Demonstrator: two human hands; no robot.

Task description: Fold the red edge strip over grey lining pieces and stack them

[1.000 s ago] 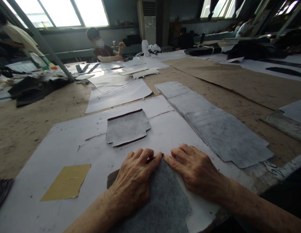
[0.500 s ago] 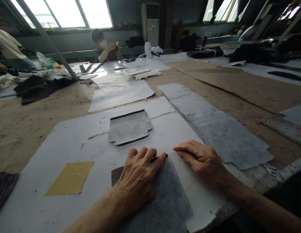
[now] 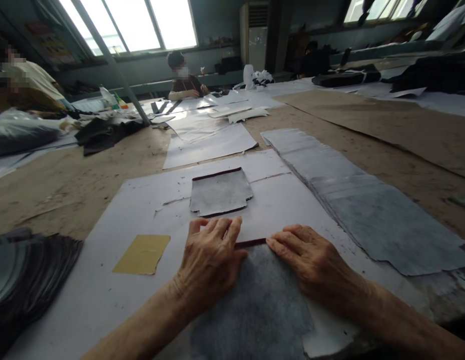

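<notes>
A grey fabric-like piece [image 3: 258,300] with a dark red strip along its top edge lies on white paper before me. My left hand [image 3: 213,255] rests on its upper left part, fingers bent and apart, thumb at the strip. At the strip's right end, my right hand [image 3: 307,255] has its thumb and fingers pressed together on the piece's corner. Beyond them is a smaller grey piece [image 3: 220,192] with dark red edges. A yellow-brown square [image 3: 142,254] lies left of my left hand.
A stack of grey sheets [image 3: 367,200] lies on the right. Layered dark pieces [image 3: 37,280] sit at the left edge. A slanted pole [image 3: 115,65] stands beyond. People [image 3: 183,82] are at the far side of the table [image 3: 67,195].
The view has turned left. My right hand has come onto the piece's top right corner. My left hand has shifted left along the strip, and more of the dark red edge shows.
</notes>
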